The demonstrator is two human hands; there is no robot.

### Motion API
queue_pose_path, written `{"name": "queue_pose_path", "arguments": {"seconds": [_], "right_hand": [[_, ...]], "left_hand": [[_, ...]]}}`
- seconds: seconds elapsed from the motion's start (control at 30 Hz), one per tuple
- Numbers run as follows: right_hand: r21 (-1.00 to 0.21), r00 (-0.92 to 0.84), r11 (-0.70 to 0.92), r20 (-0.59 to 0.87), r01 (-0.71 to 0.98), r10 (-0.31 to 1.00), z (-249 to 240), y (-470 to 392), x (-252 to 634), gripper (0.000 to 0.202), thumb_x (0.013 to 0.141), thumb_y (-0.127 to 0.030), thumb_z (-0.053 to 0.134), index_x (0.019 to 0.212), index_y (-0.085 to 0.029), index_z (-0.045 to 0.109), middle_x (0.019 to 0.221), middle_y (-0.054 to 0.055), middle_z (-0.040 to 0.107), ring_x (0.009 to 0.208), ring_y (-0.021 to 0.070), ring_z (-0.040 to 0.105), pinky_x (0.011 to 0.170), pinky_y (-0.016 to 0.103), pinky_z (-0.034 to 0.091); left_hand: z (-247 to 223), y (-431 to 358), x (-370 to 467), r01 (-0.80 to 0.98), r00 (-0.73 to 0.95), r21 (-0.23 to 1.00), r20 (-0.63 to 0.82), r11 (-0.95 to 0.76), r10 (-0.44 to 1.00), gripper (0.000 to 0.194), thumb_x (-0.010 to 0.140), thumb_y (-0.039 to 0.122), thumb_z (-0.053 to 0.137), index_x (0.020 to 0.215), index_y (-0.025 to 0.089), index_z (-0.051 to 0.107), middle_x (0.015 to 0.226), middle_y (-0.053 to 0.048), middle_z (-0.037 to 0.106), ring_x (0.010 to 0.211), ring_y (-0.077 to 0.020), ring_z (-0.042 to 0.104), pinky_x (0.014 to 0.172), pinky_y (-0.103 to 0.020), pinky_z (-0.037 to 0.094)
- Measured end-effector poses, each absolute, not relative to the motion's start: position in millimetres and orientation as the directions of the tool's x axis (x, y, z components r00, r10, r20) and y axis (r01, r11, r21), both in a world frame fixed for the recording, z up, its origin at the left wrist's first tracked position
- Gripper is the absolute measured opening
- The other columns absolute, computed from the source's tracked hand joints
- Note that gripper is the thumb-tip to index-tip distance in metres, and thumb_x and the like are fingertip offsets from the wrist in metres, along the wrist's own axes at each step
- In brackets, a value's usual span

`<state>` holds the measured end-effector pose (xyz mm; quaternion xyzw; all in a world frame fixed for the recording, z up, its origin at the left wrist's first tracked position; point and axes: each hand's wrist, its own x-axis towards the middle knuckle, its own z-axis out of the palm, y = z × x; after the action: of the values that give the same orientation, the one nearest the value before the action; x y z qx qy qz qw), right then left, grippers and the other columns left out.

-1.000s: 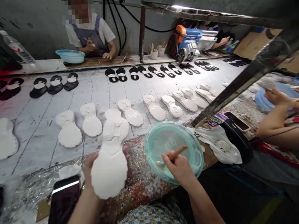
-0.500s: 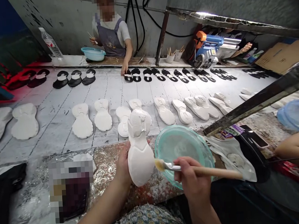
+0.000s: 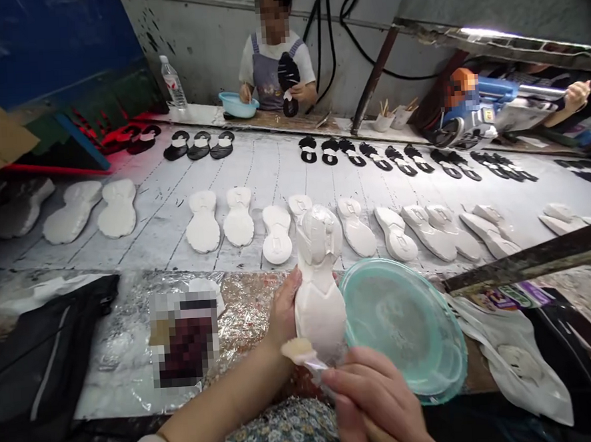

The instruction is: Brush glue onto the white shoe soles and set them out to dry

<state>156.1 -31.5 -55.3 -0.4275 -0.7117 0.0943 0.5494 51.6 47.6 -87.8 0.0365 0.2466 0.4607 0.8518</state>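
Note:
A white shoe sole point(image 3: 321, 306) is held upright in my left hand point(image 3: 283, 308), its underside facing me and its surface looking wet in places. My right hand point(image 3: 381, 396) is closed around the wooden handle of a brush point(image 3: 303, 351), whose pale bristles lie over the lower left edge of the sole. Whether the bristles touch it I cannot tell. Just right of the sole stands a round turquoise basin point(image 3: 457, 364) with a cloudy liquid in it. Behind my left hand, more white soles point(image 3: 276, 232) lie in a row on the pale belt.
The belt point(image 3: 160, 216) also carries black shoe parts point(image 3: 361, 151) along its far side. Across it, a co-worker point(image 3: 276, 69) holds a black piece beside a blue bowl point(image 3: 238, 104). A metal bar point(image 3: 532, 253) slants across at right; a black bag point(image 3: 48, 356) lies at left.
My brush has moved from the sole's right edge to its lower left edge. The view has turned left. The co-worker has picked up a black shoe part from the belt.

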Motion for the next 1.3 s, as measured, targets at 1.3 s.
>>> {"name": "queue_pose_path", "arguments": {"seconds": [1.3], "right_hand": [[-0.970, 0.399, 0.141, 0.212, 0.199, 0.892, -84, -31, 180, 0.024, 0.090, -0.031, 0.059, 0.077, -0.013, 0.069, 0.048, -0.002, 0.053, 0.042, 0.0065, 0.049, 0.042, 0.015, 0.041]], "left_hand": [[-37, 87, 27, -0.585, 0.541, 0.274, -0.569, 0.764, 0.619, 0.062, 0.088, 0.055, 0.037, 0.101, 0.004, 0.070, 0.074, -0.018, 0.071, 0.061, -0.0278, 0.068, 0.057, -0.038, 0.053]]}}
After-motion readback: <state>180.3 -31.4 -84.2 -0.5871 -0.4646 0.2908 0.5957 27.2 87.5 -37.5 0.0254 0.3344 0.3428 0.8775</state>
